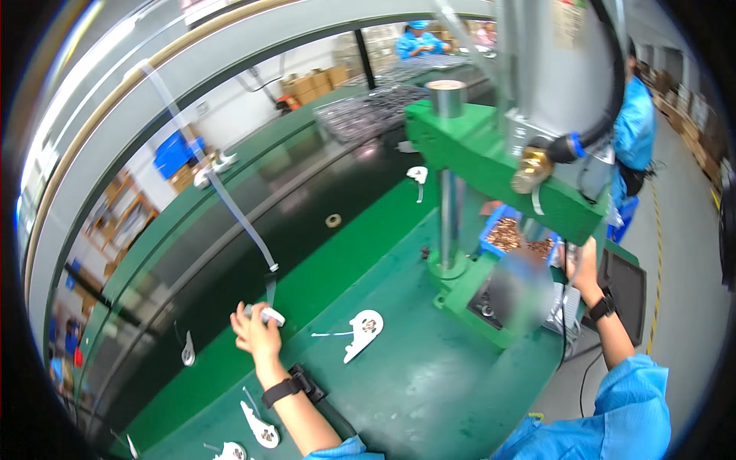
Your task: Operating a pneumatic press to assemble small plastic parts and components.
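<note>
My left hand (259, 336) is raised at the edge of the green table, thumb and fingers closed around a small white piece (270, 315). Just above that piece ends a clear hanging hose (244, 222); whether the two are joined I cannot tell. My right hand (586, 270) is at the far side of a green press (491, 153), beside a blue bin (491, 239) of small copper-coloured parts (505, 232). Its fingers are mostly hidden by the press and a cable. Between my arms a white teardrop-shaped part (366, 330) with a thin strip lies on the table.
More white parts (262, 428) lie near my left forearm, and others rest on the dark conveyor (299, 222) beyond. A roll of tape (333, 221) lies there too. A black tray (622, 287) stands right of the press. People in blue work farther back.
</note>
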`<state>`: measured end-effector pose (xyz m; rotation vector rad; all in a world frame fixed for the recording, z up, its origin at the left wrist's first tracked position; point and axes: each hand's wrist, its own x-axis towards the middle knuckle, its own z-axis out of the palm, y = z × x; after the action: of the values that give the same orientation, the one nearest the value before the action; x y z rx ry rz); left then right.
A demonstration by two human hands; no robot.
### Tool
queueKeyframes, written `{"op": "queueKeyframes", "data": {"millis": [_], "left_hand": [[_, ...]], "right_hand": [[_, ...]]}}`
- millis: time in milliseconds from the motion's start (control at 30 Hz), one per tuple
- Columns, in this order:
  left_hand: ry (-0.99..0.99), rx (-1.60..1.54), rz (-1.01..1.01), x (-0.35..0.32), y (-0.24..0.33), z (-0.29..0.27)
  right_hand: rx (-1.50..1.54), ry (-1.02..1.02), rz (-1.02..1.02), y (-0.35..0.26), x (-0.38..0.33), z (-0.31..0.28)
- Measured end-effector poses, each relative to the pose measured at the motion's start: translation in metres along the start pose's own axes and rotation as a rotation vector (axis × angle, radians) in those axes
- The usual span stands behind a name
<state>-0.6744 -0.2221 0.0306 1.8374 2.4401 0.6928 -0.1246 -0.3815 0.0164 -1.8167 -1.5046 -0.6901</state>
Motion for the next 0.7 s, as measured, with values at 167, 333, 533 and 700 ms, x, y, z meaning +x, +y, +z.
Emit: {"op": "queueKeyframes", "data": {"millis": [167,333,533,700], "left_hand": [[-0.079,-0.197,0.117,-0.005,0.024,-0.016],[-0.558,-0.613,0.22,-0.016,0.051,-0.025],[-0.852,-0.215,-0.101,-0.037,0.074,-0.052],[-0.657,-0.079,0.027,-0.029,0.051,-0.047]], "right_hand": [[-0.014,0.031,0.009,-0.008,0.007,-0.018],[0.024,0.032,0.023,-0.005,0.004,-0.024],[0.135,-0.045,0.048,-0.029,0.025,-0.038],[0.123,-0.375,-0.125,-0.065,0.054,-0.031]]}}
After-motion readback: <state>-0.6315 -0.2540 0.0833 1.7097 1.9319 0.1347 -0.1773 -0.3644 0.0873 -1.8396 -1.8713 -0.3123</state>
